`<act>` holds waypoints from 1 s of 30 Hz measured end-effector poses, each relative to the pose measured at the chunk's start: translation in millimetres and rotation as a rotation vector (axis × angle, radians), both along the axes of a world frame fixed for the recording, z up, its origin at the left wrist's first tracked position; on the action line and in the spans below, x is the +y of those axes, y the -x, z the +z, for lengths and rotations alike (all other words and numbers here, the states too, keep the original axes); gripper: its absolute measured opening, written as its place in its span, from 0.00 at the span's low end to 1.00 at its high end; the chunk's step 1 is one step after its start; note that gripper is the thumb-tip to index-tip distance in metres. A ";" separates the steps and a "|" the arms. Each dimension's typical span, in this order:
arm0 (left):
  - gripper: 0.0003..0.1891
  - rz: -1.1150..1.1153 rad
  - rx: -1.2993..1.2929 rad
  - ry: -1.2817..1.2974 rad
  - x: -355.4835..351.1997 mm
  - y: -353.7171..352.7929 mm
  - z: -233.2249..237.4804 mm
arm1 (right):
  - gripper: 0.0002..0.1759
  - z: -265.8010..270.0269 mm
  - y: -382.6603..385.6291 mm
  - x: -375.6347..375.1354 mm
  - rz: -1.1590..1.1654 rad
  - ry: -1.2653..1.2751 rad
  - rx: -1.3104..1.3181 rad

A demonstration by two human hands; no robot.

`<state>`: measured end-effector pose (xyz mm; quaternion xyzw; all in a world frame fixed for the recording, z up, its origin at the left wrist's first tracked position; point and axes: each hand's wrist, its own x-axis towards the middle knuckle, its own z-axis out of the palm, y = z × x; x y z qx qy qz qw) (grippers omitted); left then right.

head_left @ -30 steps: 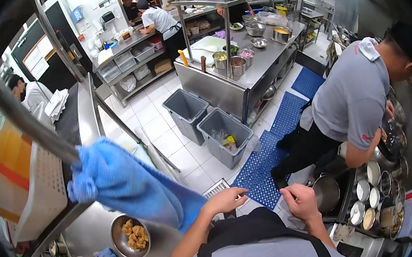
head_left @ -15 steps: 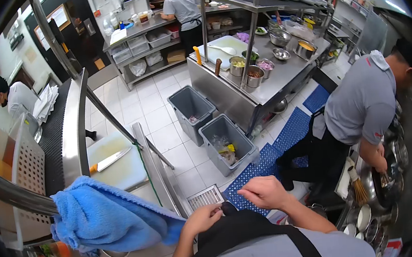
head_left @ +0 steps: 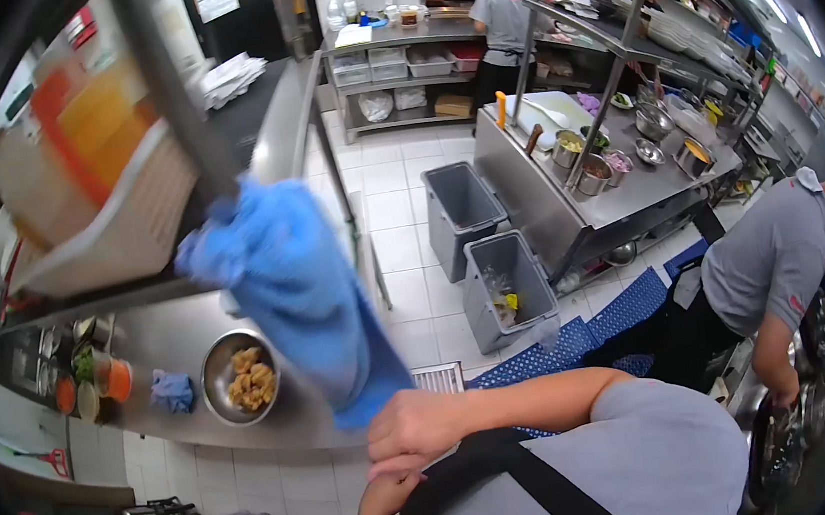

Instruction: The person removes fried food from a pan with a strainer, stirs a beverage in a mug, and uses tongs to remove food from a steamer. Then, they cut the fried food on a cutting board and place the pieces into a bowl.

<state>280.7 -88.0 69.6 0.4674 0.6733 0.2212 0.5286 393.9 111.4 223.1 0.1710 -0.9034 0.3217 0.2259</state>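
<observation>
My right hand (head_left: pixel 413 430) reaches across my front with its fingers curled. Its knuckles are right at the lower end of a blue towel (head_left: pixel 311 298), which hangs from the shelf frame. Just below it, my left hand (head_left: pixel 389 493) is close against my apron (head_left: pixel 455 474), its fingers mostly covered by the right hand. I cannot tell what the curled right fingers hold, if anything. Left of the towel, a steel bowl (head_left: pixel 212 384) of browned, fried-looking pieces (head_left: pixel 250 380) stands on the steel counter (head_left: pixel 164 334).
A folded blue cloth (head_left: pixel 172 391) and containers of orange food (head_left: pixel 119 381) share that counter. Above is a white basket (head_left: pixel 117 223). Two grey bins (head_left: pixel 511 287) stand on the floor. At right, a co-worker (head_left: pixel 768 245) bends over pans; another person (head_left: pixel 505 21) stands farther back.
My view has swung left, bringing the bowl of browned pieces into sight. My right hand has moved left across my body and now overlaps my left hand.
</observation>
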 end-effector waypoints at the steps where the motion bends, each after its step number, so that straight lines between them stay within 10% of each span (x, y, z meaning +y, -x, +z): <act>1: 0.18 0.023 0.002 -0.001 -12.0 6.0 -2.8 | 0.17 -3.3 10.2 -19.7 0.056 0.073 -0.047; 5: 0.25 0.201 0.112 -0.243 -114.0 33.9 -73.5 | 0.13 -37.7 52.4 -111.4 0.250 0.239 -0.183; 16: 0.22 1.028 0.258 0.216 -430.6 76.8 33.6 | 0.14 -18.4 222.0 -352.8 0.769 0.066 -0.320; 30: 0.23 1.760 -0.101 0.176 -513.7 67.8 -39.3 | 0.16 -171.5 507.5 -574.6 0.904 -0.202 -0.675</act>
